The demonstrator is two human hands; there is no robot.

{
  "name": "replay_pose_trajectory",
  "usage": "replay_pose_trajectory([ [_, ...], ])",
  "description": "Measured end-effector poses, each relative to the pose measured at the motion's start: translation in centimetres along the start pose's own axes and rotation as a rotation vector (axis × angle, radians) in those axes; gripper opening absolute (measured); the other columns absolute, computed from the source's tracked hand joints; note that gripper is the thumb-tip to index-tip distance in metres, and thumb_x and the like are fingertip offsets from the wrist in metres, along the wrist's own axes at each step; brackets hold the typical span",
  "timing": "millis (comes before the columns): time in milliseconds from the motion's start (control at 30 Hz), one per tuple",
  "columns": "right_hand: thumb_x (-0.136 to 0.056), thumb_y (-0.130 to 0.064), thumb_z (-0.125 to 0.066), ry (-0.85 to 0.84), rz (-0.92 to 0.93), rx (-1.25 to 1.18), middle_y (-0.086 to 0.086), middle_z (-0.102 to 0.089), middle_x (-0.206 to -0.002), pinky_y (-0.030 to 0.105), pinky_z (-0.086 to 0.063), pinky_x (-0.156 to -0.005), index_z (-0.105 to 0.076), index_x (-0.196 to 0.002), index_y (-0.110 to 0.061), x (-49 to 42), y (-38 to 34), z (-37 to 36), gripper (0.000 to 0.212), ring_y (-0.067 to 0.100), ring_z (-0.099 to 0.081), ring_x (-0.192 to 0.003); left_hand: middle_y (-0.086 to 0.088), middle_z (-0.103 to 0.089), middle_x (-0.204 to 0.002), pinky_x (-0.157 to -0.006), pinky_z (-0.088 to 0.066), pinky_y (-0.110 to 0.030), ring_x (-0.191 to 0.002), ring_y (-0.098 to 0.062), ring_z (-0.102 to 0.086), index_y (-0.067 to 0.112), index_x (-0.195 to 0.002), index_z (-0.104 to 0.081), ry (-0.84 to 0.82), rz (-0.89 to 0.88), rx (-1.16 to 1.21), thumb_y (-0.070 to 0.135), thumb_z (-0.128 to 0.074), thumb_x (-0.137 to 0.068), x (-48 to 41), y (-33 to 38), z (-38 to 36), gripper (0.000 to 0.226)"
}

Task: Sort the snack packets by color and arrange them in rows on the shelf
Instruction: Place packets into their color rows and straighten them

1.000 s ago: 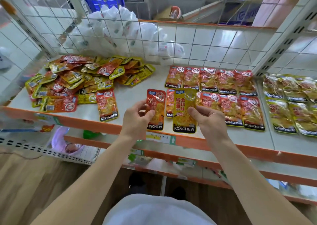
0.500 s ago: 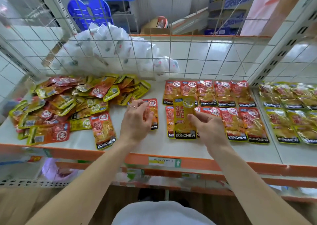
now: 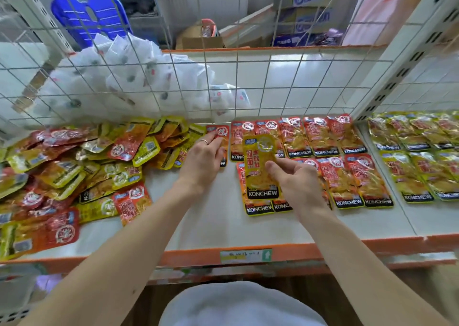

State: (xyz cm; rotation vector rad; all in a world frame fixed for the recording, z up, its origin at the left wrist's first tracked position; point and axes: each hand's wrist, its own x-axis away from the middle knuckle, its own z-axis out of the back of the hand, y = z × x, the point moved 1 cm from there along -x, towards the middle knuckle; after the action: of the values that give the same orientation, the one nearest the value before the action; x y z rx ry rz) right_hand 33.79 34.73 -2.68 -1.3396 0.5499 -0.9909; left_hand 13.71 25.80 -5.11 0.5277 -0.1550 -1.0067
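My left hand (image 3: 202, 163) lies on a red snack packet (image 3: 219, 133) at the left end of the back red row (image 3: 308, 136), fingers flat on it. My right hand (image 3: 295, 179) pinches a yellow packet (image 3: 259, 166) upright above the front red row (image 3: 357, 184). A mixed heap of red and yellow packets (image 3: 82, 166) covers the left of the white shelf (image 3: 223, 226). Rows of yellow packets (image 3: 417, 156) lie in the bay to the right.
A wire grid (image 3: 273, 84) backs the shelf, with white plastic bags (image 3: 129, 77) behind it. A slotted upright post (image 3: 397, 69) splits the two bays. The orange front edge (image 3: 273, 251) carries a price label. Boxes and a blue chair stand farther back.
My left hand carried the red packet away from me and laid it at the left end of the back red row. My right hand kept the yellow packet over the front row.
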Motion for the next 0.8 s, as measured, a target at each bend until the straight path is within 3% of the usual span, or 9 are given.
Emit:
replay_pose_trajectory([
  [33,-0.092,-0.02,-0.071,0.009,-0.004,-0.004,-0.022,-0.07,-0.079,0.004,-0.047,-0.068,-0.074,-0.093,-0.026,-0.1,0.0,-0.1,0.006,-0.011,-0.066,-0.075,-0.017,-0.048,-0.151,-0.117,-0.031,-0.035,-0.141,-0.031,-0.042,0.001,-0.138,-0.058,-0.003,0.0,0.006,0.015,-0.053,-0.103,-0.3,0.0,0.0,0.038],
  [133,-0.091,-0.023,-0.072,0.034,0.0,-0.011,-0.016,-0.071,-0.089,0.004,-0.049,-0.071,-0.073,-0.112,-0.011,-0.1,-0.2,-0.4,0.024,-0.009,-0.066,-0.081,-0.018,-0.048,-0.15,-0.117,-0.029,-0.034,-0.141,-0.032,-0.042,0.002,-0.136,-0.06,-0.01,0.0,0.016,0.016,-0.053,-0.103,-0.8,0.0,0.1,0.036],
  [267,-0.091,-0.018,-0.071,0.062,-0.008,0.002,-0.02,-0.069,-0.081,0.004,-0.048,-0.068,-0.075,-0.104,-0.014,0.1,-0.5,-0.7,0.014,-0.013,-0.065,-0.073,-0.019,-0.05,-0.148,-0.116,-0.032,-0.037,-0.141,-0.033,-0.041,0.003,-0.135,-0.06,-0.006,-0.008,0.001,0.018,-0.052,-0.104,-1.0,-0.2,-0.1,0.036],
  [367,-0.091,-0.017,-0.071,0.098,0.006,0.015,-0.02,-0.071,-0.076,0.006,-0.05,-0.069,-0.075,-0.093,-0.021,0.5,-0.9,-1.1,0.005,-0.007,-0.067,-0.071,-0.022,-0.055,-0.141,-0.113,-0.035,-0.04,-0.135,-0.036,-0.045,0.002,-0.125,-0.066,0.003,-0.031,-0.017,0.018,-0.055,-0.102,-1.7,-0.2,-0.4,0.03],
  [433,-0.091,-0.018,-0.071,0.116,0.004,0.02,-0.012,-0.074,-0.085,0.012,-0.054,-0.078,-0.076,-0.103,-0.01,0.9,-1.2,-1.4,0.015,-0.002,-0.069,-0.079,-0.023,-0.058,-0.136,-0.111,-0.035,-0.04,-0.129,-0.038,-0.048,0.0,-0.117,-0.069,0.017,-0.033,-0.022,0.018,-0.056,-0.101,-2.4,0.0,-0.2,0.027],
  [533,-0.093,-0.018,-0.069,0.145,-0.004,0.005,-0.018,-0.071,-0.088,0.012,-0.053,-0.081,-0.074,-0.111,-0.007,1.9,-1.5,-1.1,0.022,0.001,-0.068,-0.092,-0.021,-0.062,-0.132,-0.105,-0.041,-0.043,-0.121,-0.039,-0.055,0.001,-0.115,-0.069,0.109,-0.101,-0.04,0.016,-0.054,-0.099,-2.4,0.7,0.2,0.027],
  [600,-0.093,-0.019,-0.069,0.187,-0.018,-0.016,-0.01,-0.074,-0.097,0.009,-0.051,-0.078,-0.074,-0.114,-0.006,2.6,-1.5,-0.2,0.025,0.004,-0.069,-0.093,-0.016,-0.064,-0.131,-0.103,-0.042,-0.043,-0.12,-0.037,-0.058,0.004,-0.117,-0.069,0.169,-0.175,-0.019,0.016,-0.052,-0.096,-1.4,1.7,0.4,0.029],
  [667,-0.094,-0.021,-0.068,0.228,-0.027,-0.029,-0.002,-0.076,-0.101,0.014,-0.053,-0.083,-0.073,-0.115,-0.006,3.3,-1.4,0.9,0.026,0.006,-0.07,-0.093,-0.013,-0.063,-0.134,-0.105,-0.039,-0.041,-0.124,-0.033,-0.057,0.007,-0.122,-0.068,0.189,-0.25,0.011,0.018,-0.049,-0.095,0.0,3.1,0.4,0.035],
  [800,-0.093,-0.022,-0.069,0.266,-0.026,-0.035,-0.008,-0.075,-0.094,0.011,-0.051,-0.084,-0.073,-0.113,-0.01,4.9,-1.2,4.2,0.024,-0.004,-0.068,-0.088,-0.008,-0.056,-0.144,-0.105,-0.041,-0.043,-0.128,-0.03,-0.054,0.012,-0.133,-0.063,0.179,-0.379,0.062,0.023,-0.044,-0.094,2.7,6.9,-0.1,0.044],
])
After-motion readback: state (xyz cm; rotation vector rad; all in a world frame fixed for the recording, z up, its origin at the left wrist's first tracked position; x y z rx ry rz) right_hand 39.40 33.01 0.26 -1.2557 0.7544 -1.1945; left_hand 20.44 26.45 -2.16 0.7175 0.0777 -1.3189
